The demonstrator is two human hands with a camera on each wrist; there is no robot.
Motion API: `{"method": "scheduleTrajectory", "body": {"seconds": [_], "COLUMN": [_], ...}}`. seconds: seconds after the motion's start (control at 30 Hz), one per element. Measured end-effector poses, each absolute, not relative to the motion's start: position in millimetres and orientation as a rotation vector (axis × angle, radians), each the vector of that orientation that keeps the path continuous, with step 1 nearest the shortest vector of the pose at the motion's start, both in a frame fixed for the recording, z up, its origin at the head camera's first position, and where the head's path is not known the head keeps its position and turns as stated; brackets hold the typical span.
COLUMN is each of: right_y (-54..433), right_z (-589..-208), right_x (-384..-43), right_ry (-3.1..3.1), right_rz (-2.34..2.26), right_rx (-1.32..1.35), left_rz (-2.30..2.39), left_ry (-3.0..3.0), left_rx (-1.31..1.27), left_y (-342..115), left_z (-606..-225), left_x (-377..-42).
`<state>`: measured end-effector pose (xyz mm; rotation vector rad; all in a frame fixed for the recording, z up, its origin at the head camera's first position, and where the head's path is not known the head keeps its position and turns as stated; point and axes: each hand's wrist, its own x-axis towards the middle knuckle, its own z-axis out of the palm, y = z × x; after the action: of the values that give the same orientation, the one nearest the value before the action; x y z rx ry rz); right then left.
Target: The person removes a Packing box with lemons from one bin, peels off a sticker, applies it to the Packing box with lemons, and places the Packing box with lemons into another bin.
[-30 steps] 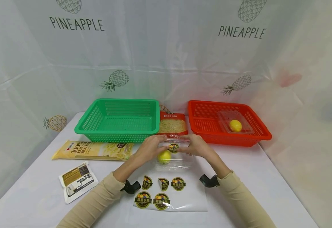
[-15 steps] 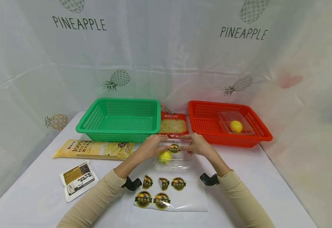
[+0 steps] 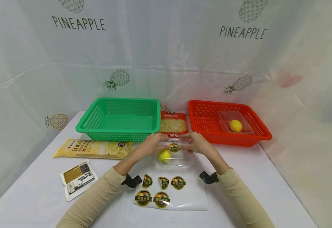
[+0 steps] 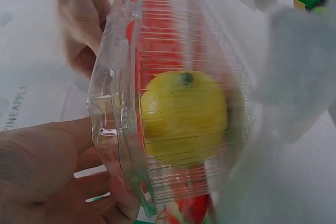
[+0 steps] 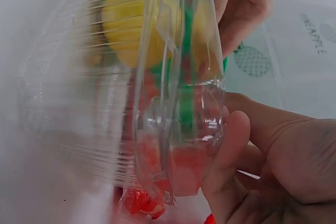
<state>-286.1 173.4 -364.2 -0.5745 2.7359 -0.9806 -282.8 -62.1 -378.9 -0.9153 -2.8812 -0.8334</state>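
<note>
A clear plastic clamshell box [image 3: 180,163] lies in front of me with a yellow lemon [image 3: 164,156] inside, left of its middle. On the lid sits a round black-and-gold fruit sticker [image 3: 173,147]. My left hand [image 3: 151,144] holds the box's left part, thumb on the lid beside the sticker and fingers over the far edge. From the right, my right hand [image 3: 198,144] grips it likewise. The left wrist view shows the lemon [image 4: 184,116] through the ribbed wall; in the right wrist view, fingers [image 5: 228,169] bend around the box corner.
Behind stand a green basket [image 3: 120,136] and a red basket [image 3: 211,139], the latter with another boxed lemon [image 3: 235,126]. Between them lies a red pasta bag [image 3: 172,123]. A yellow pasta pack [image 3: 94,149] and white pouch [image 3: 78,180] are left; a sticker sheet [image 3: 191,198] lies in front.
Both hands stay on the box, their thumbs beside the sticker, with hardly any movement. The whole view shifts slightly.
</note>
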Motion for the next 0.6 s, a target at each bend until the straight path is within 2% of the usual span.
{"method": "scheduleTrajectory", "body": {"seconds": [0.6], "right_y": [170.1], "right_z": [-362.1], "right_x": [-280.6], "right_ry": [2.711], "right_rz": [-0.94], "right_rx": [-0.609], "left_rz": [-0.762], "left_ry": [-2.93], "left_rx": [-0.935], "left_y": [-59.0], "left_z": [-374.2], "left_x": [-279.0]}}
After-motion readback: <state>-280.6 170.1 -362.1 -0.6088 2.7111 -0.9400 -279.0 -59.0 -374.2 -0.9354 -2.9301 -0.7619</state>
